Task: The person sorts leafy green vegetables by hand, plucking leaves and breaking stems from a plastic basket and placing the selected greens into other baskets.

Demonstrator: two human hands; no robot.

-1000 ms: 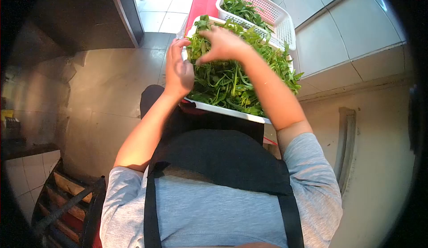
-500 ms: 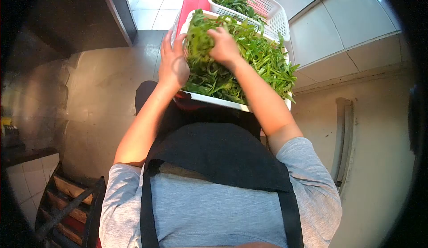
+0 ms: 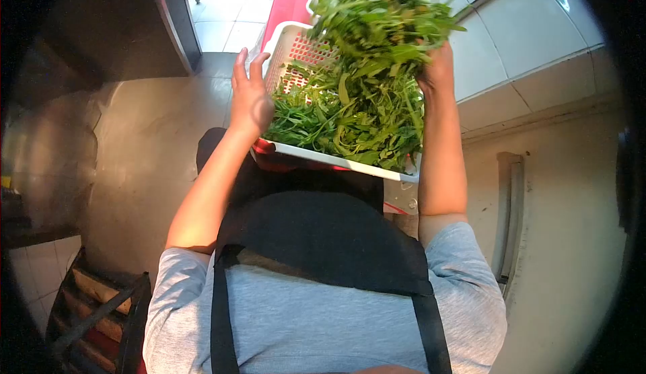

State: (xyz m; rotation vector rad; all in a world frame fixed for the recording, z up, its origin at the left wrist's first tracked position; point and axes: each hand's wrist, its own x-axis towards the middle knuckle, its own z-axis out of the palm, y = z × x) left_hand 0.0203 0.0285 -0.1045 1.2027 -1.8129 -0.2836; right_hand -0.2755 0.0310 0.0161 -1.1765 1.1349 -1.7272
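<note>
Single head-worn view, close, facing forward-down

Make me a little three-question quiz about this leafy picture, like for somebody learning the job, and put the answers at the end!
1. Which hand holds up the big clump of bright green, leafy stalks?
2. True or false: the person's bare left hand is wrapped around that clump.
3. What colour shows through the holes of the near white, rectangular plastic basket? A) blue B) red C) yellow

Key:
1. The bare right hand.
2. False; it is open beside the basket's left side.
3. B, red.
</note>
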